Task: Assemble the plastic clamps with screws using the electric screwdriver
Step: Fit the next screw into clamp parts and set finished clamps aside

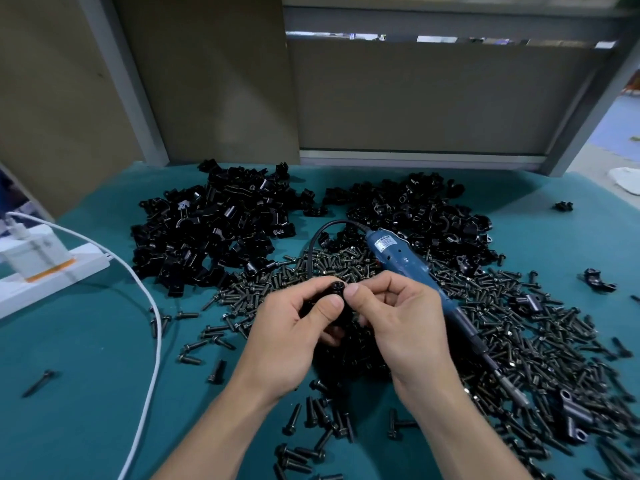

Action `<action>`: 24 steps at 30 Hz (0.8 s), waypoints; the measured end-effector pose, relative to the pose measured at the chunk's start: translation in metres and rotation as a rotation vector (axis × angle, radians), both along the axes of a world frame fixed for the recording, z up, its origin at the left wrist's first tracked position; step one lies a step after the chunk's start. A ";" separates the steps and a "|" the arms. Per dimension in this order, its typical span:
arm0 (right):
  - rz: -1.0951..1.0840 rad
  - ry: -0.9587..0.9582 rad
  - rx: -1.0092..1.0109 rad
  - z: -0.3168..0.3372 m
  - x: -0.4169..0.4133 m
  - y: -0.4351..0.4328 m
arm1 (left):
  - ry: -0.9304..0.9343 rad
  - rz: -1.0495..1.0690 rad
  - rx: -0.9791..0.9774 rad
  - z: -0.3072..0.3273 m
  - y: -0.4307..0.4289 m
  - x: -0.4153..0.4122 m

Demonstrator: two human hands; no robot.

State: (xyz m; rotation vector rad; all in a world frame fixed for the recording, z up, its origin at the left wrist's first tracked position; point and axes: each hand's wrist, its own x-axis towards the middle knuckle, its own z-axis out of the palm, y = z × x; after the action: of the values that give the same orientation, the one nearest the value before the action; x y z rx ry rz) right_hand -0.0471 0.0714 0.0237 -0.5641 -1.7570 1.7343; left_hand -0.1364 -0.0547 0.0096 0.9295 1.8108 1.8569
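Note:
My left hand (294, 327) grips a black plastic clamp (334, 289) between thumb and curled fingers, above the middle of the table. My right hand (398, 313) meets it from the right, its thumb and forefinger pinching at the clamp's top; whether a screw sits between them is hidden. The blue electric screwdriver (405, 265) lies on the screws just behind my right hand, its bit (498, 372) pointing to the lower right. Black screws (540, 344) cover the table around both hands. Two heaps of black clamp halves lie behind, one on the left (214, 230) and one on the right (426, 209).
A white power strip with a charger (41, 261) sits at the left edge, and its white cable (154, 327) curves down across the green table mat (79, 393). Cardboard panels (207, 81) and a grey frame (415, 161) close off the back. Assembled clamps (575, 417) lie at the right.

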 end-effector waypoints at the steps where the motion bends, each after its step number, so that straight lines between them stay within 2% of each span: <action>1: -0.021 -0.016 0.032 0.000 -0.001 -0.001 | 0.020 0.019 -0.009 -0.001 0.000 -0.001; 5: -0.076 -0.119 0.222 0.000 -0.002 -0.003 | 0.117 0.062 -0.061 -0.002 -0.001 0.000; 9: -0.005 -0.160 0.365 0.005 0.000 -0.002 | 0.149 0.074 -0.094 0.000 -0.003 0.001; 14: 0.279 -0.245 0.368 0.014 0.009 0.015 | 0.105 0.069 -0.108 0.002 -0.004 -0.002; 19: 0.308 -0.245 0.357 0.011 0.010 0.014 | 0.112 0.059 -0.108 0.001 -0.007 0.000; 24: 0.241 -0.302 0.462 0.010 0.013 0.015 | 0.122 0.085 -0.129 -0.003 -0.005 -0.004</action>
State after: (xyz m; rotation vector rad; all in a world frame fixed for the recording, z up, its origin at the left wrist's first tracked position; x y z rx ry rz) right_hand -0.0345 0.0865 0.0334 -0.4383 -2.4318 1.3639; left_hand -0.1405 -0.0601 0.0068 0.9505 2.0463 1.7423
